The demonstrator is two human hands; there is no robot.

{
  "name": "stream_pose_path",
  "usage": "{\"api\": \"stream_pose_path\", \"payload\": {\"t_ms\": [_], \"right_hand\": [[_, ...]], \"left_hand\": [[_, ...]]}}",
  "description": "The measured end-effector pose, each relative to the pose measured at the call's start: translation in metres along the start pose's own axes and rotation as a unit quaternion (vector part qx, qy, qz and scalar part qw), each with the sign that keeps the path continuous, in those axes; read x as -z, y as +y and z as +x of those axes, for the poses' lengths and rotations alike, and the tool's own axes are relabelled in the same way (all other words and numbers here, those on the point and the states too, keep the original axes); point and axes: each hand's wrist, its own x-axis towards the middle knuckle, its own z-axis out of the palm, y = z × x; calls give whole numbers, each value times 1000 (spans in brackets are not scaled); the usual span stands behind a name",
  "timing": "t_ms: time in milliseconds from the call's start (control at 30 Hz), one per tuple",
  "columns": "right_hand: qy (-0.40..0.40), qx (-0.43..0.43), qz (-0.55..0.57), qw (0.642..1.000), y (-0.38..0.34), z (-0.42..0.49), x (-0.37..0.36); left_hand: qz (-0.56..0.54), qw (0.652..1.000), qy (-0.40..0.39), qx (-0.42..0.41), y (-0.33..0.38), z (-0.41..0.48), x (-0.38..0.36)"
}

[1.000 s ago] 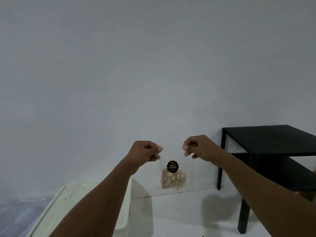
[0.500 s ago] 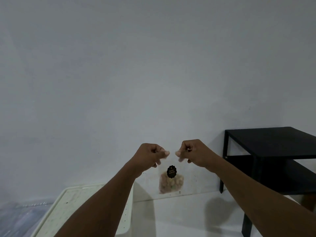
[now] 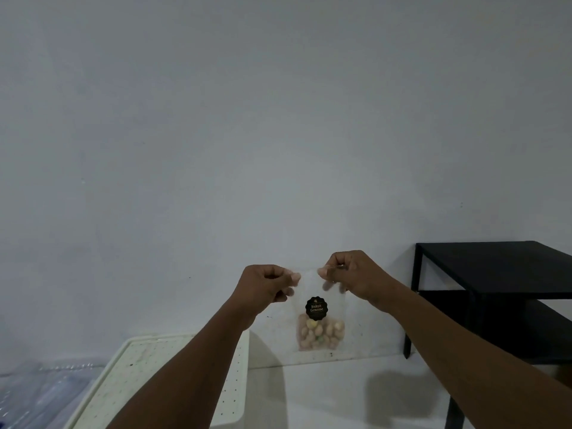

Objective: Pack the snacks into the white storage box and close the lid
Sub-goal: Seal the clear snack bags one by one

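A clear snack pouch (image 3: 318, 323) hangs in the air in front of the wall, with a round black label and pale biscuits at its bottom. My left hand (image 3: 266, 287) pinches its top left corner and my right hand (image 3: 349, 275) pinches its top right corner, both with fingers closed on the plastic. The white storage box (image 3: 229, 397) stands at the lower left, below my left forearm, its perforated white wall facing me. Whether its lid is on I cannot tell.
A black two-shelf side table (image 3: 495, 292) stands at the right against the wall. Crinkled clear plastic (image 3: 37, 394) lies at the lower left beside the box. A white floor runs below the pouch.
The hands drew close together, then moved slightly apart again, keeping hold of the pouch top. The pouch hangs a little higher and the view has shifted slightly.
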Motion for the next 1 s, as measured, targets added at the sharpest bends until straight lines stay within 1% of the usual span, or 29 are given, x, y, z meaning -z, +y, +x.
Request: {"api": "stream_pose_path", "payload": {"t_ms": [133, 233, 367, 500, 600, 700, 767, 867, 1000], "right_hand": [[-3, -18, 22, 1000, -2, -1, -6], [-4, -4, 5, 1000, -5, -1, -11], [5, 14, -6, 1000, -9, 1, -8], [-7, 21, -16, 1000, -12, 1, -4], [-20, 9, -10, 1000, -11, 0, -5], [-31, -20, 29, 999, -5, -1, -5], [-20, -29, 43, 998, 0, -2, -2], [5, -10, 0, 1000, 6, -2, 0], [30, 13, -7, 999, 6, -2, -1]], "left_hand": [[9, 1000, -3, -16, 4, -2, 4], [9, 1000, -5, -19, 10, -2, 1], [17, 999, -31, -12, 11, -2, 3], [13, 999, -47, -2, 9, -4, 4], [37, 998, -47, -18, 10, -3, 5], [59, 997, -31, -35, 12, 0, 6], [65, 997, -11, -44, 11, 1, 7], [59, 997, 12, -50, 8, -2, 6], [24, 1000, 5, -19, 6, -3, 8]]}}
